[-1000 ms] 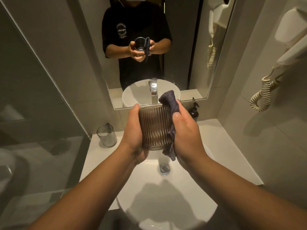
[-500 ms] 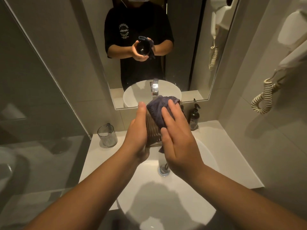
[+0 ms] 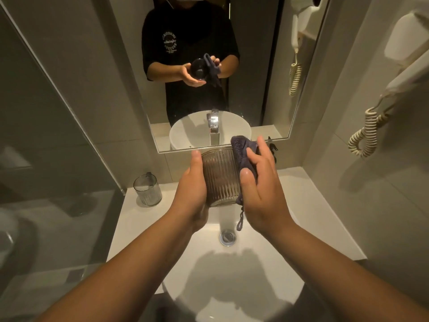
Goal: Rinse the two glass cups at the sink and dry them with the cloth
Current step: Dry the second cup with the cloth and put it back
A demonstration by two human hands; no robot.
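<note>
My left hand (image 3: 192, 189) grips a ribbed glass cup (image 3: 220, 176) upright above the white sink (image 3: 209, 287). Against the cup's right side my right hand (image 3: 260, 189) presses a dark purple cloth (image 3: 242, 151), which drapes over the rim there; a loose thread hangs below. The second glass cup (image 3: 147, 189) stands by itself on the counter at the left, next to the glass partition.
The sink drain (image 3: 227, 237) lies right under the cup. A mirror (image 3: 209, 66) on the wall ahead reflects the tap and the person. A dark soap bottle (image 3: 274, 152) stands behind my right hand. A wall-mounted hair dryer with a coiled cord (image 3: 364, 133) hangs at the right.
My right hand has slid with the cloth from the cup's front and top round to its right side, so the ribbed front shows again. The left hand keeps its hold.
</note>
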